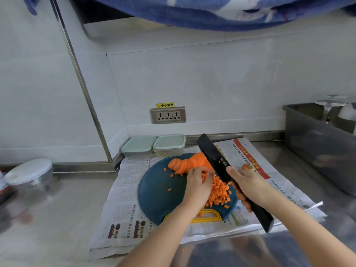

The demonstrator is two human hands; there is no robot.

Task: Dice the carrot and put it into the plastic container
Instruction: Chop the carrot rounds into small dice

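two hands over blue board [159, 189]: left hand [198, 183] fingers curl holding sliced carrot [190, 162], right hand [248, 183] grips black knife [212, 153].

Carrot [189, 162] half diced on a round board [159, 191].
Right hand [248, 186] grips the knife [212, 153], blade lifted over the dice [219, 192]; left hand [198, 183] covers the carrot's cut end, grip unclear.

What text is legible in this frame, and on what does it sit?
"小心触电": yellow sticker above the wall socket.
White label on the knife blade: too small to read.
Red headline on the newspaper under the cutting board: too blurred to read.
Newspaper body print: too small and blurred to read.
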